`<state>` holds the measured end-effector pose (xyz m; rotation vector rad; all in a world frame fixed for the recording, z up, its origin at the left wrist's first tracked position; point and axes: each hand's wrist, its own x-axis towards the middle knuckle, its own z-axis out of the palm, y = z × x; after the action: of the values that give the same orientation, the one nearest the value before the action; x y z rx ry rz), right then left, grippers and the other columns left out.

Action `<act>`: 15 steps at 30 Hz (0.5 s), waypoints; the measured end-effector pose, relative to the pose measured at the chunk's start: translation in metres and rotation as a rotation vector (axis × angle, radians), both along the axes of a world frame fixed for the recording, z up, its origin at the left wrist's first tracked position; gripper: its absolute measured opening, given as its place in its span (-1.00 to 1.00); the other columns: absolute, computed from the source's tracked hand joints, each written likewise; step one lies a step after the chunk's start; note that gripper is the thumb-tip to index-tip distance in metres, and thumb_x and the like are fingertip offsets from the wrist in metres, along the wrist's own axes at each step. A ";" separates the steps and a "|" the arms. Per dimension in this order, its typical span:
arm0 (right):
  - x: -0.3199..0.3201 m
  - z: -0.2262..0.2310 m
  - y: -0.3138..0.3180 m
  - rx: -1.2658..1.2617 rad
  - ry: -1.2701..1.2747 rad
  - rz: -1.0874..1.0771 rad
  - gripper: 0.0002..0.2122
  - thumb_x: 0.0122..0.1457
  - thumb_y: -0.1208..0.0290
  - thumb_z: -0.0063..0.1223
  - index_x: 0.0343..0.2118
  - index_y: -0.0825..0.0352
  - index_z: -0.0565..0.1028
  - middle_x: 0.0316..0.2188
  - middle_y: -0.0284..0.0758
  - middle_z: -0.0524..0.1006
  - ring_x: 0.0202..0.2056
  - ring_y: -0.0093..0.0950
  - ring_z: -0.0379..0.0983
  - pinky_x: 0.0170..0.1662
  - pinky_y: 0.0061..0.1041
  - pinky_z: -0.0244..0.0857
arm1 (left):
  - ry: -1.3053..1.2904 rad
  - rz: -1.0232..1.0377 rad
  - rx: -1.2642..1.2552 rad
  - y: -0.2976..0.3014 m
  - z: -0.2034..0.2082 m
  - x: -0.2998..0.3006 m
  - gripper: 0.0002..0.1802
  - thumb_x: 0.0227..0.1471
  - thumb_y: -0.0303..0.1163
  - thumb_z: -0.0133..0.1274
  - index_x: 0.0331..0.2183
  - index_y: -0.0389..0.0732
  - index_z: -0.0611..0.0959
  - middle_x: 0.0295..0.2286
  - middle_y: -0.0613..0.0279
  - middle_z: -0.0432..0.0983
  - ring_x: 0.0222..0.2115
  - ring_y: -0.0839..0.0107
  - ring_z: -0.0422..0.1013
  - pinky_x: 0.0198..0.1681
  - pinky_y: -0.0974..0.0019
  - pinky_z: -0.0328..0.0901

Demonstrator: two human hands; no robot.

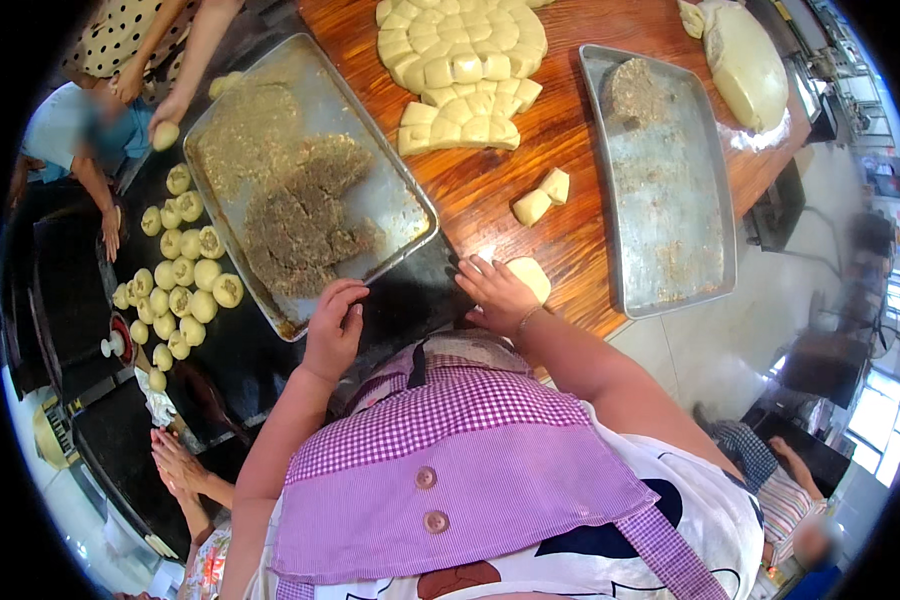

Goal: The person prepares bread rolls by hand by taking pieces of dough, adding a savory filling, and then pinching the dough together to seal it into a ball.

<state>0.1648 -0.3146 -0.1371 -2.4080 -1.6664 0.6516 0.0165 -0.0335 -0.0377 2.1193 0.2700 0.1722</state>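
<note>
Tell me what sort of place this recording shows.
Probably a bakery or pastry kitchen: cut dough pieces lie on a wooden table, a metal tray holds a brown mixture, and many dough balls cluster beside it.

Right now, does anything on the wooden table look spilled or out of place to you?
White powder is scattered beside the large dough lump, standing out against the wooden table; brownish residue smears the right-hand tray. Probably ordinary working mess.

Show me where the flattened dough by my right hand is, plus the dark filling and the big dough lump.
Flattened dough [533, 277]: head view, its uncovered part.
Dark filling [303, 225]: head view, middle of the heap.
Big dough lump [746, 66]: head view, middle of its surface.
</note>
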 end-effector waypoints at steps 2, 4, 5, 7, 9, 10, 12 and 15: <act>0.000 0.005 -0.001 -0.005 0.009 -0.042 -0.27 0.12 0.01 0.07 0.28 0.25 0.11 0.35 -0.25 0.03 0.37 -0.26 -0.14 0.34 -0.18 -0.13 | -0.028 -0.003 0.028 0.001 -0.005 -0.008 -0.73 0.00 -0.65 0.03 -0.19 -0.29 0.56 -0.14 0.03 0.45 -0.05 0.10 0.37 0.06 0.20 0.25; 0.007 0.016 -0.001 -0.148 -0.030 -0.227 -0.29 0.15 0.01 0.05 0.29 0.24 0.09 0.36 -0.25 -0.01 0.37 -0.25 -0.16 0.35 -0.15 -0.16 | -0.038 0.013 0.051 0.003 -0.004 -0.008 -0.73 -0.01 -0.66 0.03 -0.19 -0.29 0.56 -0.15 0.03 0.46 -0.05 0.09 0.37 0.06 0.20 0.25; 0.011 0.021 -0.004 -0.220 -0.049 -0.320 -0.29 0.16 0.02 0.03 0.29 0.23 0.08 0.36 -0.25 -0.03 0.37 -0.24 -0.17 0.35 -0.14 -0.18 | -0.041 0.022 0.059 0.006 -0.002 -0.005 -0.72 -0.02 -0.66 0.03 -0.19 -0.29 0.55 -0.15 0.03 0.46 -0.05 0.09 0.38 0.06 0.19 0.25; 0.002 0.024 -0.016 -0.185 -0.061 -0.325 -0.31 0.20 0.00 -0.03 0.31 0.21 0.05 0.37 -0.25 -0.08 0.37 -0.22 -0.21 0.35 -0.09 -0.24 | -0.016 0.026 0.061 0.006 -0.001 -0.014 -0.72 -0.03 -0.67 0.03 -0.19 -0.30 0.55 -0.16 0.03 0.47 -0.05 0.08 0.38 0.06 0.19 0.25; 0.003 0.023 -0.012 -0.228 -0.068 -0.339 -0.30 0.20 -0.02 -0.06 0.32 0.20 0.04 0.37 -0.25 -0.08 0.37 -0.21 -0.22 0.35 -0.07 -0.27 | -0.012 0.012 0.057 0.009 -0.009 -0.018 -0.72 -0.03 -0.68 0.02 -0.20 -0.30 0.55 -0.15 0.03 0.47 -0.05 0.08 0.38 0.06 0.18 0.24; 0.001 0.019 -0.014 -0.179 -0.119 -0.310 -0.29 0.21 -0.04 -0.08 0.32 0.20 0.03 0.37 -0.23 -0.06 0.37 -0.19 -0.21 0.35 -0.07 -0.26 | 0.003 -0.002 0.086 0.009 -0.007 -0.018 -0.70 -0.04 -0.68 0.03 -0.19 -0.29 0.56 -0.15 0.02 0.48 -0.05 0.07 0.38 0.07 0.18 0.24; -0.005 0.013 -0.023 -0.131 -0.085 -0.356 -0.27 0.18 -0.05 -0.06 0.32 0.21 0.03 0.36 -0.21 -0.05 0.37 -0.18 -0.20 0.35 -0.05 -0.26 | -0.003 -0.023 0.043 0.006 -0.004 -0.016 -0.69 -0.04 -0.67 0.03 -0.18 -0.28 0.57 -0.15 0.01 0.48 -0.04 0.07 0.38 0.08 0.17 0.24; -0.003 0.011 -0.021 -0.123 -0.108 -0.366 -0.27 0.16 -0.05 -0.04 0.31 0.22 0.06 0.35 -0.20 -0.03 0.36 -0.17 -0.18 0.34 -0.02 -0.25 | -0.015 -0.028 0.014 0.011 -0.004 -0.013 -0.68 -0.04 -0.64 0.06 -0.16 -0.26 0.57 -0.15 0.01 0.47 -0.05 0.06 0.38 0.08 0.18 0.25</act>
<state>0.1620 -0.3360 -0.1261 -2.7787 -1.1958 0.5874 0.0032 -0.0226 -0.0421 2.1334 0.2312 0.1741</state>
